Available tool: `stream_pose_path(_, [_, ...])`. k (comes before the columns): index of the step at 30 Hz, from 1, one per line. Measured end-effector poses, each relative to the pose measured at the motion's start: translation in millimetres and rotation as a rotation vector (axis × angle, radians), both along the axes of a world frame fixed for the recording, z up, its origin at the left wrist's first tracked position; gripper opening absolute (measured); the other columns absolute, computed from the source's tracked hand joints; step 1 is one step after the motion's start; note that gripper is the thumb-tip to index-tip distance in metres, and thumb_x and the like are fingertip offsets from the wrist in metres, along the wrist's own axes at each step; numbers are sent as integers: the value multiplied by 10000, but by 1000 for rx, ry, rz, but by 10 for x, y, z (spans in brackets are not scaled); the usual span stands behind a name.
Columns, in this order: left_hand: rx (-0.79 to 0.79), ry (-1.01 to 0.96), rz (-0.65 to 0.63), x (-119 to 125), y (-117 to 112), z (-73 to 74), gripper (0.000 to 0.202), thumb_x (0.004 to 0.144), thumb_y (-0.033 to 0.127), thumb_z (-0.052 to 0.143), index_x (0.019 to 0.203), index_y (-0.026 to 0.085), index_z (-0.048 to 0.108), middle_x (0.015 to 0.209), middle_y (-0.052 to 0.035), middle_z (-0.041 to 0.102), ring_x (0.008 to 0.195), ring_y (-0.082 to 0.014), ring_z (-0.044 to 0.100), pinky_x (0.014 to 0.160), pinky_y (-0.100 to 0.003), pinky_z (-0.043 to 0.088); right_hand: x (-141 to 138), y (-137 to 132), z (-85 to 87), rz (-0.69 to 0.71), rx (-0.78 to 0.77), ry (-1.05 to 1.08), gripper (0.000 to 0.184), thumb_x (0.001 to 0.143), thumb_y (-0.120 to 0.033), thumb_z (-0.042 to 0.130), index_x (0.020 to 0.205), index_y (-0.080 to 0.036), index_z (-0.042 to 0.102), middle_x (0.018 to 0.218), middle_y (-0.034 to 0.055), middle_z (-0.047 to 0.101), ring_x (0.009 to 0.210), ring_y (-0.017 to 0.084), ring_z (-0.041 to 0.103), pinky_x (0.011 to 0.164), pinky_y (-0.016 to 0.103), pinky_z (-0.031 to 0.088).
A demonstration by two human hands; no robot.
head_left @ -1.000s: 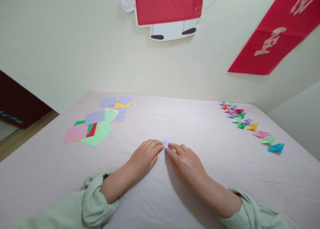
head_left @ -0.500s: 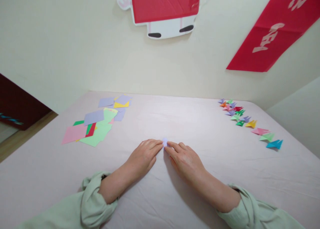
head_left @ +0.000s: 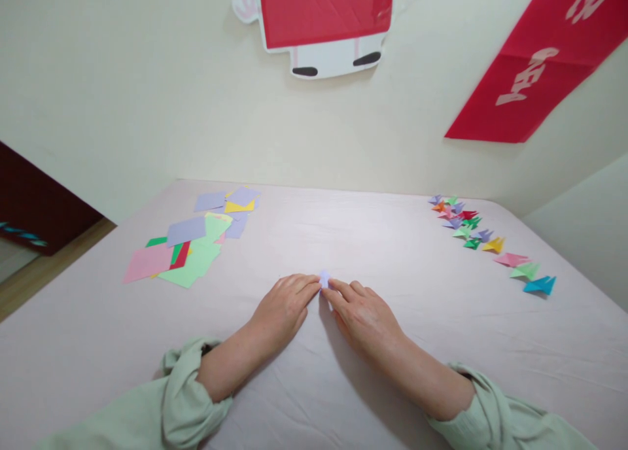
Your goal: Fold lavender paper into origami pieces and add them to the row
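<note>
A small folded piece of light purple paper (head_left: 324,280) lies on the cloth-covered table (head_left: 314,231) between my fingertips. From the left, my left hand (head_left: 287,299) pinches its edge with the fingers close together. My right hand (head_left: 366,312) has its fingertips on the opposite edge, index finger and thumb near the lower corner. Most of the folds are too small to make out, and the fingertips cover part of the paper.
Loose paper sheets in purple, green, pink, red and yellow (head_left: 191,260) overlap at the left. Along the right runs a line of several small folded paper figures, a blue one (head_left: 540,286) nearest. Behind the table rises a wall (head_left: 314,129) with red decorations.
Both hands stay on the purple paper in nearly the same place. The whole view has shifted very slightly; nothing else has visibly moved.
</note>
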State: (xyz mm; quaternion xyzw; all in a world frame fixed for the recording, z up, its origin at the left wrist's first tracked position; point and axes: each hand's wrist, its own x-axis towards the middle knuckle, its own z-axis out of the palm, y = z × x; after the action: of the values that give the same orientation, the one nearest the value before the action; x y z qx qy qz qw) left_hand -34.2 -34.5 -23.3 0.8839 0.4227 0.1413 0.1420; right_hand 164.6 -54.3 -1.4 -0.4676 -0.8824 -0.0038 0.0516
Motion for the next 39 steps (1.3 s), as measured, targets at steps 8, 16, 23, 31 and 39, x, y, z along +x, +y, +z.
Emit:
stream_pose_path(8, [38, 21, 22, 20, -18, -8, 531, 778, -3, 425, 1268, 175, 522, 1338, -75, 569, 1234, -200, 500, 1071, -405, 400, -5, -13, -47, 18, 45, -35, 264, 921, -110, 500, 1157, -195, 581, 1222, 77, 619, 904, 228, 574, 726, 370, 490])
stream_pose_path(16, [23, 19, 32, 28, -10, 4, 528, 784, -1, 415, 1267, 180, 523, 1341, -74, 566, 1233, -207, 495, 1066, -415, 391, -34, -16, 18, 14, 26, -46, 232, 924, -101, 493, 1116, -197, 581, 1198, 85, 620, 910, 223, 569, 727, 357, 472])
stream_pose_path(23, [-72, -62, 52, 42, 38, 104, 562, 712, -39, 390, 1195, 191, 564, 1261, -55, 602, 1191, -200, 507, 1037, -401, 405, -77, -20, 46, 0, 23, -69, 200, 924, -128, 512, 1096, -200, 585, 1118, 77, 633, 887, 221, 576, 716, 355, 458])
stream_pose_path(31, [-178, -239, 66, 12, 167, 84, 528, 693, -27, 379, 1140, 173, 577, 1136, -69, 643, 1091, -196, 560, 1003, -399, 441, -147, 23, 52, -39, -12, -137, 246, 932, -134, 493, 1163, -180, 564, 1087, 101, 625, 916, 227, 581, 724, 349, 441])
stream_pose_path(39, [-343, -526, 176, -4, 181, 41, 501, 716, -17, 367, 1142, 166, 557, 1136, -78, 650, 1079, -158, 614, 1012, -362, 462, -207, 78, 65, -55, -15, -157, 248, 941, -135, 466, 1167, -195, 549, 1033, 91, 606, 897, 221, 580, 719, 346, 430])
